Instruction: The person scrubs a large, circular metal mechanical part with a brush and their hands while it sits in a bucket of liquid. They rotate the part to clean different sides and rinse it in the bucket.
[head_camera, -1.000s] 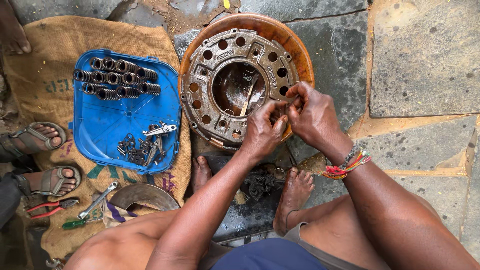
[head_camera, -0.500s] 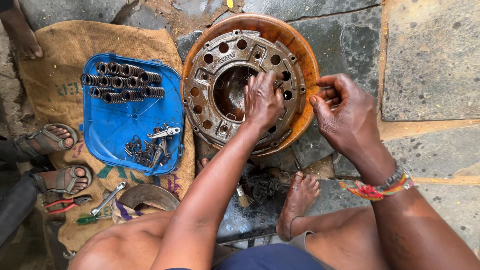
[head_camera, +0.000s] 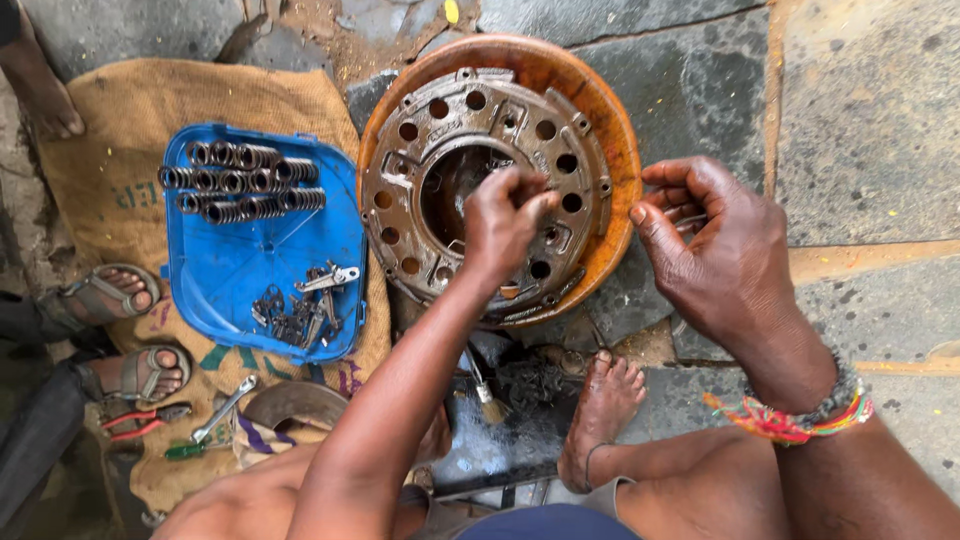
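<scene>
Rested flat on the stone paving (head_camera: 700, 80), ringed by an orange-brown rim: a rusty clutch pressure plate (head_camera: 480, 190), pierced with round holes. Looked heavy, stiff, gritty rather than slick; best gripped at the outer edge or through the centre opening. Hovered over that opening, fingertips bunched together: the left hand (head_camera: 505, 222), possibly pinching a small part, though too hidden to tell. Curled loosely beside the rim, fingers bent, nothing clearly held: the right hand (head_camera: 715, 250). Lay further left on burlap sacking (head_camera: 110, 180): a blue tray (head_camera: 250, 270) of coil springs (head_camera: 240, 180) and small levers (head_camera: 300, 305). Nearby, red-handled pliers (head_camera: 135, 420) and two sandalled feet (head_camera: 120, 335) of another person.
</scene>
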